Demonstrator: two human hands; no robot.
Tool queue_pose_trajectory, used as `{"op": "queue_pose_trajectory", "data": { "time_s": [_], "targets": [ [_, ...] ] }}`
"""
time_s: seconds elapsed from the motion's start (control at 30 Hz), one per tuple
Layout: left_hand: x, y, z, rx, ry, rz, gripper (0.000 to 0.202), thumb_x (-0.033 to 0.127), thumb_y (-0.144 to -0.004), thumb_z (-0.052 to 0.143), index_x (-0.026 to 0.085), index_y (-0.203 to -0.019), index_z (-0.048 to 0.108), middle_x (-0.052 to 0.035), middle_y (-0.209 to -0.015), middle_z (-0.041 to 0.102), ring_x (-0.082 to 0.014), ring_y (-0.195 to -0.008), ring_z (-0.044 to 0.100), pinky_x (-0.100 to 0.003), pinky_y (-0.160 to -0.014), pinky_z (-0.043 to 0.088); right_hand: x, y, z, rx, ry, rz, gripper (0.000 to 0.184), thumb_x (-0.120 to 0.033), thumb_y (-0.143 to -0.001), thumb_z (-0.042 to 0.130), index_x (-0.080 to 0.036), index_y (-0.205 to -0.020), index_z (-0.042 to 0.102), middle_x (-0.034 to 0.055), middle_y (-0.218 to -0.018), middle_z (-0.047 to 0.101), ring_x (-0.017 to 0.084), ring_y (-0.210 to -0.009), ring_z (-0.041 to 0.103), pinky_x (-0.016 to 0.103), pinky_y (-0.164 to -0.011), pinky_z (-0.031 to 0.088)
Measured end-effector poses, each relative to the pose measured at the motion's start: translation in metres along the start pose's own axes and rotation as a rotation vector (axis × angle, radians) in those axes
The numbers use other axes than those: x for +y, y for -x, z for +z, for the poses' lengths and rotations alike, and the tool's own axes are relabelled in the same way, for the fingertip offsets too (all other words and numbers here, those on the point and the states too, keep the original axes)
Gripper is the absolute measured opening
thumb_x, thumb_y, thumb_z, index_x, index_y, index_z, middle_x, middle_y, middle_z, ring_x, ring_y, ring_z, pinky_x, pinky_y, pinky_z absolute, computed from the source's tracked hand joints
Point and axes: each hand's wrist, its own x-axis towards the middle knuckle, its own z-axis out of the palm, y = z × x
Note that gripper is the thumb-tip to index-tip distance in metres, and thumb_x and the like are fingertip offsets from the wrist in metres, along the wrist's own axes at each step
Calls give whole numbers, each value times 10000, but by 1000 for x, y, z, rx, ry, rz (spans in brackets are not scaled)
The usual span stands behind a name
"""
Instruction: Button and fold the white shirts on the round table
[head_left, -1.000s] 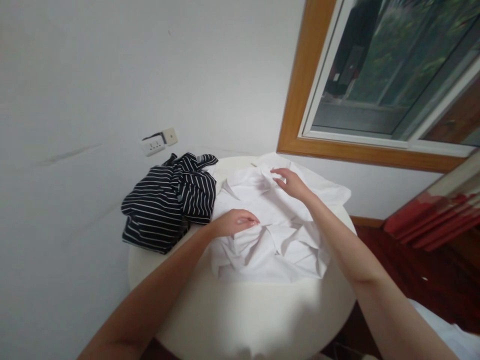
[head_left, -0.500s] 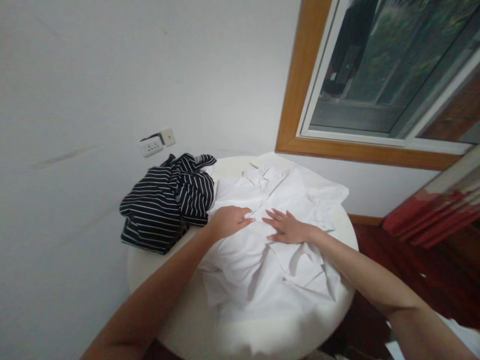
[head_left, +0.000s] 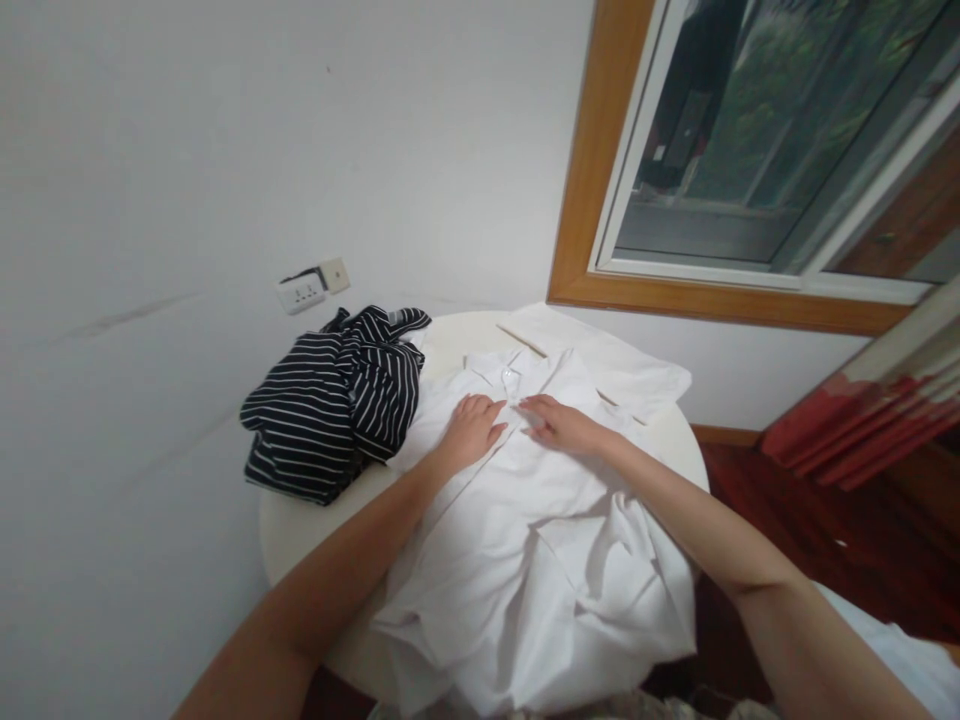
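A white button-front shirt [head_left: 495,510] lies spread and wrinkled over the round table, its collar toward the wall and its lower part draping over the near edge. My left hand [head_left: 472,428] is at the left side of the front placket, fingers curled on the cloth just below the collar. Opposite it, my right hand [head_left: 562,426] has its bent fingers on the placket's right side. Both hands grip the fabric lightly, fingertips almost meeting; the cloth under them is partly hidden.
A black-and-white striped garment [head_left: 330,410] lies bunched on the table's left side. White fabric [head_left: 600,350] lies beyond the shirt on the round white table [head_left: 300,540]. A wall socket [head_left: 301,292], a wood-framed window [head_left: 574,230] and a red curtain [head_left: 817,430] are around.
The shirt has slid toward me, its lower part now hanging over the near edge. My hands have moved up the placket toward the collar and closer together, fingers going from flatter to curled.
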Motion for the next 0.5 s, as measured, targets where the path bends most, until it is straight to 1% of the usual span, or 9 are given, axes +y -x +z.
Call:
{"op": "queue_pose_trajectory", "data": {
  "time_s": [0.07, 0.17, 0.23, 0.3, 0.37, 0.4, 0.43, 0.5],
  "targets": [
    [0, 0, -1, -1, 9, -18, 378, 374, -903, 475, 182, -1217, 563, -110, -1065, 557, -257, -1064, 472, -438, -983, 364, 6, -8, 6, -30, 104, 82, 554, -410, -887, 549, -165, -1367, 418, 162, -1283, 504, 221, -1010, 593, 327, -862, 467],
    [2, 1, -5, -4, 35, -38, 258, 374, -894, 493, 190, -1020, 624, -94, -984, 533, -250, -1000, 466, -403, -896, 405, 7, -12, 10, -64, 205, 170, 582, -491, -842, 596, -162, -1300, 454, 147, -1188, 538, 223, -930, 612, 300, -775, 461],
    [3, 1, -8, 15, 74, -35, 217, 361, -895, 494, 189, -936, 620, -86, -961, 519, -242, -980, 463, -395, -881, 408, 5, -11, 6, -62, 229, 178, 503, -501, -825, 615, -162, -1185, 523, 127, -1110, 561, 210, -877, 612, 280, -726, 445],
    [3, 0, -10, 55, 148, -35, 195, 345, -894, 495, 190, -911, 612, -77, -946, 513, -232, -963, 468, -394, -886, 408, 4, -8, -2, -52, 217, 164, 377, -484, -819, 630, -171, -1024, 582, 93, -1004, 576, 181, -798, 601, 261, -681, 423],
    [1, -2, -14, 107, 266, -45, 171, 325, -885, 504, 189, -904, 606, -69, -932, 518, -220, -948, 483, -391, -900, 407, 4, -6, -14, -23, 143, 139, 292, -460, -809, 648, -177, -858, 593, 52, -889, 571, 146, -715, 575, 244, -648, 404],
    [0, -3, -17, 136, 341, -52, 160, 314, -880, 504, 189, -894, 603, -66, -929, 524, -214, -945, 492, -388, -907, 407, 5, -4, -21, 1, 78, 127, 286, -453, -800, 655, -178, -789, 579, 33, -840, 561, 130, -680, 560, 237, -636, 399],
    [-2, -5, -20, 168, 427, -63, 153, 305, -875, 501, 189, -877, 600, -64, -928, 534, -209, -946, 502, -384, -916, 408, 6, -2, -29, 32, -4, 121, 301, -456, -790, 660, -178, -734, 557, 17, -800, 549, 116, -646, 546, 232, -622, 398],
    [-7, -8, -29, 233, 624, -109, 151, 295, -862, 494, 187, -847, 598, -61, -942, 566, -204, -970, 524, -378, -940, 405, 11, 4, -46, 101, -197, 143, 342, -482, -766, 658, -181, -689, 517, -4, -760, 537, 95, -582, 531, 226, -577, 397]
  ]
}}
